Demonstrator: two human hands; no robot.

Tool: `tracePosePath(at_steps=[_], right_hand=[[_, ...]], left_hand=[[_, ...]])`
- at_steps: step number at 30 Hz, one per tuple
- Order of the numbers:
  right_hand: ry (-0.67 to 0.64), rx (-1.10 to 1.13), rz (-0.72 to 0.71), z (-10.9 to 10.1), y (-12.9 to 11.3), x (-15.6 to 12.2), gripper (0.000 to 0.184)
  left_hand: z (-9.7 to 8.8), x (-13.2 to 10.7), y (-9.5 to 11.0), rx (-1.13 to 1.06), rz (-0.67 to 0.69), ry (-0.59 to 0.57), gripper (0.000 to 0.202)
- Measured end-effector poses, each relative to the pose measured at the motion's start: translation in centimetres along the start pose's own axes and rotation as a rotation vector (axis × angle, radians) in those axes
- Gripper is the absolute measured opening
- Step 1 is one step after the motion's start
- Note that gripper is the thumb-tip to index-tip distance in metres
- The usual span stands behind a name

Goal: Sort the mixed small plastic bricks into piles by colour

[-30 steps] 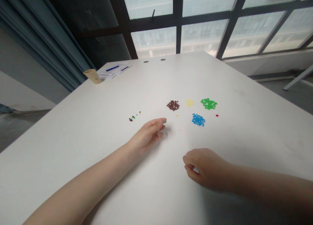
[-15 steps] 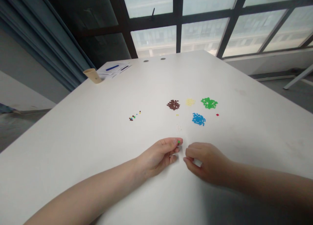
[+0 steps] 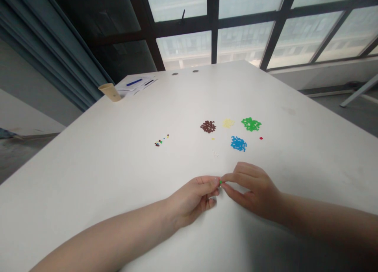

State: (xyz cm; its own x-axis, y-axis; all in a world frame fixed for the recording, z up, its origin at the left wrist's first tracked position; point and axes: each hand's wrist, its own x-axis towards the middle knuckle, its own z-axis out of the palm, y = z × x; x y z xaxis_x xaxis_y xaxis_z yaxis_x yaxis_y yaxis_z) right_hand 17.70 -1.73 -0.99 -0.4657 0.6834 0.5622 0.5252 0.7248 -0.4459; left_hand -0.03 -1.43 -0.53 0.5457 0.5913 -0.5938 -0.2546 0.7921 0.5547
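A small green piece (image 3: pixel 220 181) shows between the fingertips of both hands, low over the front of the white table. My left hand (image 3: pixel 196 199) pinches it between thumb and index finger, the other fingers curled beneath. Coming from the right, my right hand (image 3: pixel 255 187) closes its thumb and index fingertips on the same spot. The fingertips cover most of the piece, and I cannot make out its exact shape. Just beyond my hands lie a few tiny white pieces (image 3: pixel 215 154) and a heap of blue pieces (image 3: pixel 238 144).
Farther back are heaps of brown pieces (image 3: pixel 208 126), pale yellow pieces (image 3: pixel 228 123) and green pieces (image 3: pixel 251 124). A red piece (image 3: pixel 261 138) lies alone at right. Mixed small pieces (image 3: pixel 158 143) form a cluster at left. A paper cup (image 3: pixel 110 92) stands by papers (image 3: pixel 134 87) with pens.
My right hand has moved in to meet my left; its thumb and index finger now reach the green piece. My left hand sits slightly lower in view.
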Motion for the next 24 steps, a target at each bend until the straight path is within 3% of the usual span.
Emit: tracePosePath(at_steps=[17,21,24], right_hand=[[-0.021,-0.057,0.004,-0.4,0.0,0.5,0.012],[0.073,-0.236,0.117,-2.8,3.0,2.3,0.015],[0.047,-0.389,0.386,-5.3,7.6,3.3,0.016]], left_hand=[[0.0,0.2,0.1,0.031,-0.007,-0.007,0.021],[0.1,0.1,0.2,0.057,-0.029,0.025,0.024],[0.1,0.1,0.2,0.118,-0.047,0.014,0.022]])
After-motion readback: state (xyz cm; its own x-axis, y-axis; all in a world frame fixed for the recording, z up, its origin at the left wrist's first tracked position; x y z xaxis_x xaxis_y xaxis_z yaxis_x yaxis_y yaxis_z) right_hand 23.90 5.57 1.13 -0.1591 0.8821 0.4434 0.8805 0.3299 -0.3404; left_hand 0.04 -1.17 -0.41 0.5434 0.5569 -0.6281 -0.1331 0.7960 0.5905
